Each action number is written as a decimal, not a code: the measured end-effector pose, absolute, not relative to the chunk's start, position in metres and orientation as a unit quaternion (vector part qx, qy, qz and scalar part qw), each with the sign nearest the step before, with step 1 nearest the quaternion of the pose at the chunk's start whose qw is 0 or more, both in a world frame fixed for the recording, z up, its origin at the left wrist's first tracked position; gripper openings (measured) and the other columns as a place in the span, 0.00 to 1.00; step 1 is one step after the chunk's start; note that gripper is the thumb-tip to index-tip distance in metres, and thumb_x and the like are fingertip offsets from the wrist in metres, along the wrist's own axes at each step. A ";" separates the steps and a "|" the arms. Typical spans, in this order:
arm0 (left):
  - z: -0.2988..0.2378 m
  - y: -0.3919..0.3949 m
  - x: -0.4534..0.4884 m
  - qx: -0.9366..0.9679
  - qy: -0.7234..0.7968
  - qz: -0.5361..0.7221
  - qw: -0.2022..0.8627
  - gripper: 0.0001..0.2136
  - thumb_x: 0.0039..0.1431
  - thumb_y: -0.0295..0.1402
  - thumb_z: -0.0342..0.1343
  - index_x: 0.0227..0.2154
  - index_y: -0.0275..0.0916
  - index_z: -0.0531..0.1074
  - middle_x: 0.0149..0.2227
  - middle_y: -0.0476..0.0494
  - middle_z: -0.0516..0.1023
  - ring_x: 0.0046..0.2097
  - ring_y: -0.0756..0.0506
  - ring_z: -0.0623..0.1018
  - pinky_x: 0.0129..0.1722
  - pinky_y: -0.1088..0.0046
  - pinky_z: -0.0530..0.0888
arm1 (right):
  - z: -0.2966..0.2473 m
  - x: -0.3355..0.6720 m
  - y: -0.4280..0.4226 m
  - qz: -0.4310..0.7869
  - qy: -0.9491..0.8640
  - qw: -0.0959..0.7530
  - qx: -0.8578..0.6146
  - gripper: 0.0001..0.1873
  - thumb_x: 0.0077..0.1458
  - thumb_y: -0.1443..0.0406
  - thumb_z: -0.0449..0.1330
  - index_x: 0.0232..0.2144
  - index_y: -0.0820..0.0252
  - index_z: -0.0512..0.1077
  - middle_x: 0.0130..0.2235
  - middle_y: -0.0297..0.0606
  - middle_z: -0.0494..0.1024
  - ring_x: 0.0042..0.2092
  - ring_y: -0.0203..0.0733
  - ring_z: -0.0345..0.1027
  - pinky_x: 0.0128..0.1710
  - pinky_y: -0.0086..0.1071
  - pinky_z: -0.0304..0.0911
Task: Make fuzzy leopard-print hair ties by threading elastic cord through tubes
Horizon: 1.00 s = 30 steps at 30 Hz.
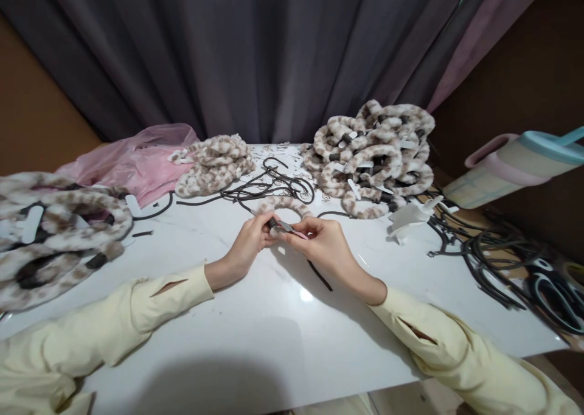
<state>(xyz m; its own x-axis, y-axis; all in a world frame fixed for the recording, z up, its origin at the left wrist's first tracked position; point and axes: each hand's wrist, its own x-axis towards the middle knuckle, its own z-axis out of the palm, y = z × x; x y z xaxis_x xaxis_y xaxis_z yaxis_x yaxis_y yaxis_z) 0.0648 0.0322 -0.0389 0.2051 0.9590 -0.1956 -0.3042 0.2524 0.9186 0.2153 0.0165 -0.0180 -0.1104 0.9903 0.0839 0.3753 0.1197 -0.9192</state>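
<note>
Black cords lie beyond the plush ring, widest left-to-right, left fingers pinching a dark band, right fingers a greyish piece.

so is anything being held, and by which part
The left hand pinches a small dark piece, exact spot hidden. The right hand holds a gray thing, too blurred to name, apparently by its pinkish end.

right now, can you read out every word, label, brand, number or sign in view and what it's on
None can be read.
White tags on the spotted plush rings: no legible writing at this size.
Straw tumbler: pale lines, no letters I can make out.
Pink plastic bag: no readable print.
</note>
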 end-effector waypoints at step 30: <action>-0.036 0.026 0.066 0.493 0.471 0.490 0.543 0.18 0.49 0.48 0.59 0.26 0.35 0.69 0.22 0.50 0.71 0.29 0.48 0.72 0.29 0.75 0.67 | -0.018 0.207 0.013 0.405 -0.600 0.451 -0.523 0.14 0.44 0.57 0.64 0.23 0.62 0.70 0.23 0.33 0.71 0.23 0.33 0.61 0.21 0.26 0.54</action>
<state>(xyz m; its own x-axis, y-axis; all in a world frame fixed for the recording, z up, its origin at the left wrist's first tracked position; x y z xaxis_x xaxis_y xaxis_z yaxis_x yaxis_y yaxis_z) 0.0662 0.0256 -0.0363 0.0753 0.9967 -0.0290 -0.0673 0.0340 0.9972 0.2067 0.0133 -0.0180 -0.0462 0.9919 0.1180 0.2617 0.1260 -0.9569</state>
